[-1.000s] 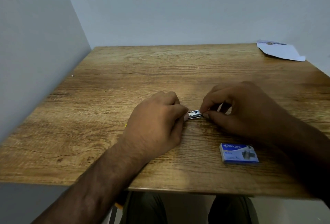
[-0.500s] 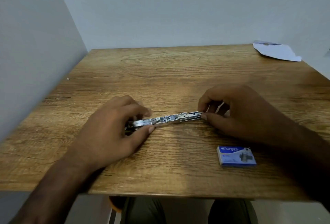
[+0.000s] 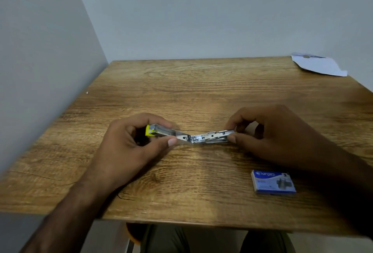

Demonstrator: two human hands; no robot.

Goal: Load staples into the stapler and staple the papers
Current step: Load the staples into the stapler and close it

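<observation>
A: Where is the stapler (image 3: pixel 190 136)?

B: In the middle of the table (image 3: pixel 201 83). It is swung wide open, almost flat, with the hinge down low near the wood. The left hand (image 3: pixel 129 147) pinches the end with the yellow tip between thumb and fingers. The right hand (image 3: pixel 268 133) pinches the other metal end the same way.

A: Is there room to move?

B: Lots. The wood behind the hands is bare all the way to the back edge at the wall. The left edge is close to the side wall. The near edge is by the person's knees.

A: What else is on the table?

B: A blue box (image 3: pixel 273 182) lies shut near the front, just beside the right wrist. The papers (image 3: pixel 319 67) sit far off at the back right corner, and one corner seems to poke over the edge.

A: What changed from before?

B: A second ago the left hand covered most of the stapler and only a short metal bit showed. Now the hands are well apart, the stapler is spread out, and the yellow tip shows. The box and papers stayed put
</observation>
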